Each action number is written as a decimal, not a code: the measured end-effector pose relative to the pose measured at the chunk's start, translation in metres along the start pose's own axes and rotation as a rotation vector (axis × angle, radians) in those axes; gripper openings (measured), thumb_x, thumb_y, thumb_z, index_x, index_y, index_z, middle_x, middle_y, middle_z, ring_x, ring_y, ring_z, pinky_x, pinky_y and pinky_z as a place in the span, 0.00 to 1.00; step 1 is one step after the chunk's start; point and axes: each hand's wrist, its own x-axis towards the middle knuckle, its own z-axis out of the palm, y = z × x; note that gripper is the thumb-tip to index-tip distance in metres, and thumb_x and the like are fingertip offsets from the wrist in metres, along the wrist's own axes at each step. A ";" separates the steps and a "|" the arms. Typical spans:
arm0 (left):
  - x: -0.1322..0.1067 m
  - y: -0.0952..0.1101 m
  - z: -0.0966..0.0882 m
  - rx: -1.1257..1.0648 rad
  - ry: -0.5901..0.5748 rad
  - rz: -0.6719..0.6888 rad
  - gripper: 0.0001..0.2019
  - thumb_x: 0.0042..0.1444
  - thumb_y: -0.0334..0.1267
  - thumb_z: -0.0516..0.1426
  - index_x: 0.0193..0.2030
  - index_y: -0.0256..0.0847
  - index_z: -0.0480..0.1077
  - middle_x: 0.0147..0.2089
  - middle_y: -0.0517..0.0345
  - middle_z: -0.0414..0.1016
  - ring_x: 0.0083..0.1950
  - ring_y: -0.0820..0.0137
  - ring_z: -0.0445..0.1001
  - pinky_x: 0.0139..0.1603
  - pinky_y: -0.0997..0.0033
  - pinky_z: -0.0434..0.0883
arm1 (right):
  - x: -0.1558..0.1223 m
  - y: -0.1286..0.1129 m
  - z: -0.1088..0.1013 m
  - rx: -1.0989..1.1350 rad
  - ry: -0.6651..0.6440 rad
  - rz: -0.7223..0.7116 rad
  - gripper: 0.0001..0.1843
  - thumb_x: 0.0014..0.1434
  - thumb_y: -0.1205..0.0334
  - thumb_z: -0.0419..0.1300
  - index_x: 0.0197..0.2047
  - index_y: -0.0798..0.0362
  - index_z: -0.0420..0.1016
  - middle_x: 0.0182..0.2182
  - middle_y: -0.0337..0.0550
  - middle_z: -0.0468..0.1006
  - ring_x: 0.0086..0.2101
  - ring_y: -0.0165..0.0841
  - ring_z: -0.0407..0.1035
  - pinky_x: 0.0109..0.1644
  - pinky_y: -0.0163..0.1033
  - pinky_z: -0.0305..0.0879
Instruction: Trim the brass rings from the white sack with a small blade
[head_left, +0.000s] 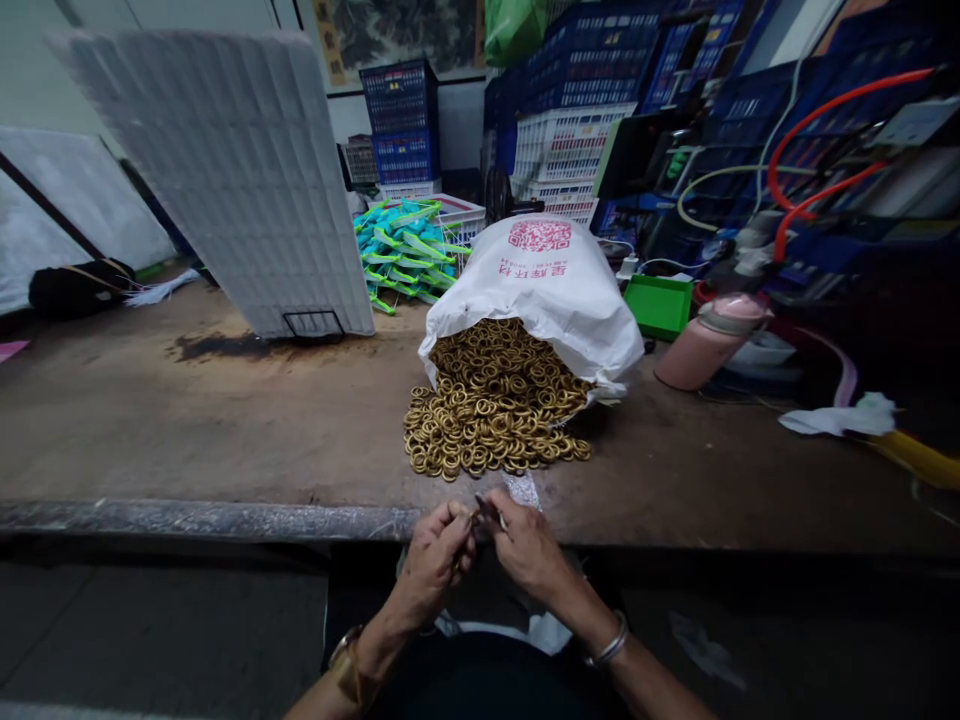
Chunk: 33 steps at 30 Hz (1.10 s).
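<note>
Left hand (pixel 442 545) pinching a small piece (pixel 474 516), right hand (pixel 525 545) a dark tool (pixel 482 506), I am working beside gold-coloured rings (pixel 491 430), presumably for easy reach.

Gold-coloured rings (pixel 487 430): loose overlapping heap, near front edge of bench (pixel 225 430). Small dark tool (pixel 481 503): tilted, by same edge.

Piece (pixel 474 516) in left hand (pixel 439 548) indistinct
</note>
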 end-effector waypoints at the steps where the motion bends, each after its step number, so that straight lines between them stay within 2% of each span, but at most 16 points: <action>1: 0.001 0.000 0.002 0.023 0.007 0.005 0.16 0.49 0.50 0.55 0.27 0.39 0.58 0.19 0.68 0.59 0.16 0.83 0.53 0.16 0.83 0.48 | -0.002 0.001 -0.001 -0.063 -0.031 -0.012 0.11 0.47 0.72 0.47 0.33 0.51 0.65 0.26 0.39 0.72 0.28 0.30 0.66 0.32 0.32 0.52; 4: 0.005 0.000 0.006 0.079 0.036 0.035 0.16 0.49 0.50 0.55 0.26 0.38 0.59 0.20 0.67 0.59 0.18 0.83 0.55 0.18 0.82 0.52 | -0.006 0.001 -0.003 -0.183 -0.110 -0.005 0.17 0.44 0.75 0.46 0.37 0.51 0.65 0.28 0.39 0.74 0.30 0.31 0.68 0.32 0.32 0.51; 8: 0.007 -0.002 0.006 0.150 0.049 0.085 0.16 0.49 0.50 0.55 0.25 0.38 0.59 0.19 0.67 0.59 0.19 0.81 0.56 0.20 0.81 0.54 | -0.006 0.004 -0.005 -0.295 -0.163 0.012 0.17 0.45 0.75 0.46 0.38 0.52 0.64 0.28 0.40 0.75 0.29 0.31 0.68 0.30 0.32 0.48; 11: 0.001 -0.001 0.006 0.133 -0.001 0.040 0.15 0.50 0.49 0.55 0.26 0.38 0.60 0.20 0.66 0.60 0.18 0.81 0.56 0.19 0.82 0.53 | 0.000 0.012 -0.006 -0.427 -0.161 0.077 0.16 0.46 0.74 0.47 0.40 0.54 0.64 0.27 0.43 0.75 0.28 0.32 0.67 0.28 0.34 0.46; 15: -0.005 0.004 0.007 -0.077 -0.086 -0.075 0.13 0.50 0.47 0.56 0.29 0.39 0.60 0.21 0.66 0.61 0.17 0.83 0.55 0.16 0.82 0.48 | 0.014 0.023 -0.007 -0.463 -0.036 0.149 0.17 0.46 0.76 0.47 0.40 0.55 0.64 0.26 0.44 0.74 0.26 0.32 0.66 0.28 0.34 0.46; 18: -0.002 0.006 0.006 -0.231 -0.069 -0.132 0.14 0.50 0.47 0.55 0.29 0.38 0.61 0.26 0.62 0.65 0.17 0.84 0.55 0.15 0.82 0.46 | 0.027 0.025 -0.006 -0.406 0.081 0.135 0.18 0.46 0.77 0.48 0.40 0.53 0.65 0.28 0.42 0.75 0.27 0.31 0.67 0.29 0.34 0.47; 21: 0.003 0.004 0.001 -0.293 -0.043 -0.144 0.14 0.51 0.46 0.55 0.28 0.35 0.63 0.29 0.58 0.67 0.18 0.84 0.55 0.14 0.82 0.47 | 0.040 0.020 -0.004 -0.381 0.157 0.115 0.17 0.48 0.74 0.49 0.42 0.53 0.65 0.29 0.41 0.75 0.29 0.31 0.68 0.30 0.33 0.48; 26: 0.004 0.003 -0.010 -0.407 -0.045 -0.143 0.09 0.50 0.41 0.56 0.33 0.38 0.64 0.28 0.60 0.67 0.18 0.82 0.57 0.15 0.82 0.49 | 0.057 0.003 0.002 -0.448 0.131 0.173 0.09 0.54 0.65 0.51 0.40 0.52 0.66 0.29 0.42 0.76 0.31 0.32 0.69 0.30 0.34 0.49; 29: 0.005 0.002 -0.016 -0.509 -0.062 -0.206 0.11 0.47 0.39 0.59 0.37 0.39 0.65 0.26 0.62 0.66 0.19 0.82 0.59 0.16 0.83 0.48 | 0.064 -0.004 0.008 -0.506 0.115 0.207 0.06 0.54 0.64 0.52 0.37 0.52 0.67 0.30 0.44 0.76 0.32 0.34 0.70 0.31 0.35 0.49; 33: 0.011 -0.003 -0.024 -0.634 -0.040 -0.265 0.11 0.46 0.40 0.60 0.33 0.35 0.66 0.27 0.59 0.67 0.20 0.82 0.61 0.15 0.85 0.48 | 0.068 -0.003 0.012 -0.507 0.101 0.226 0.07 0.54 0.65 0.52 0.37 0.51 0.67 0.30 0.44 0.77 0.32 0.35 0.70 0.32 0.35 0.50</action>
